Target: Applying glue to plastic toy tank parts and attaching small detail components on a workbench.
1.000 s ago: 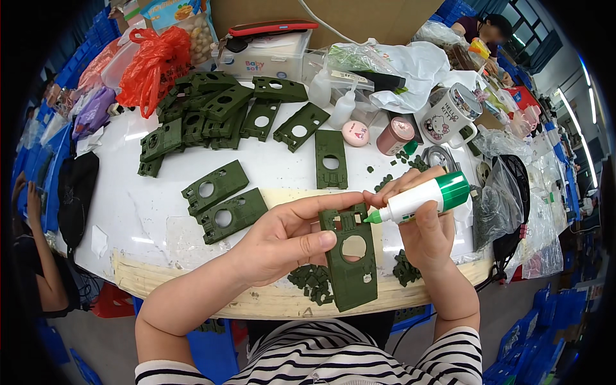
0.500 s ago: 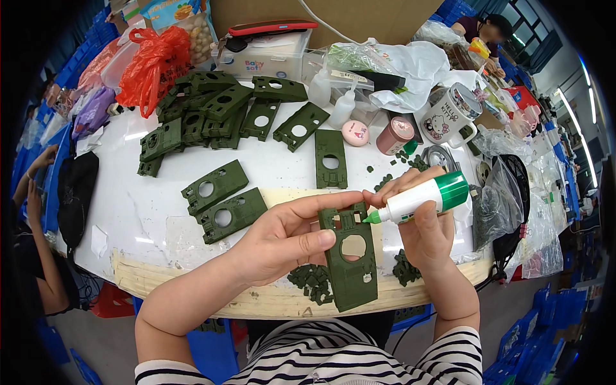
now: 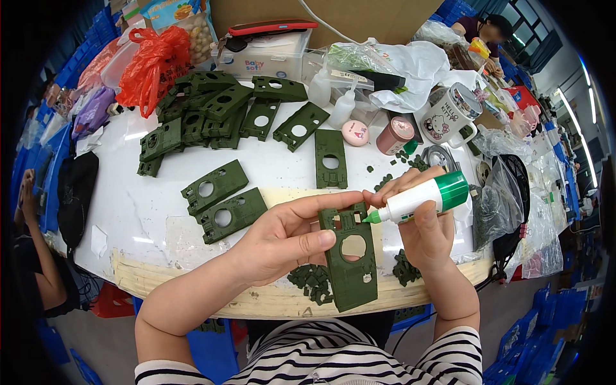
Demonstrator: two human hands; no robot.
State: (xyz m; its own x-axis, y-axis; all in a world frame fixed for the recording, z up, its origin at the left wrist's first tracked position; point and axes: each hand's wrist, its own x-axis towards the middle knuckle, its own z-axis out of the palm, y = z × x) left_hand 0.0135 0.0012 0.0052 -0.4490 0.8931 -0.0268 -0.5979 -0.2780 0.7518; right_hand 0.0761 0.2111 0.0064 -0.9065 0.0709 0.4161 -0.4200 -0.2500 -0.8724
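A dark-green plastic toy-tank hull (image 3: 353,285) is being held over the table's wooden edge (image 3: 256,303), clamped between thumb and fingers of the left hand (image 3: 282,242). A white glue bottle (image 3: 414,200) is being gripped in the right hand's (image 3: 428,239) fingers, its green nozzle (image 3: 373,217) being pointed at the hull's upper right corner.

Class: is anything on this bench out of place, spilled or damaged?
Nothing looks spilled or damaged, including the held green part. But one tiny green piece lies alone, apart from the nearby cluster, in front of the round pink case.
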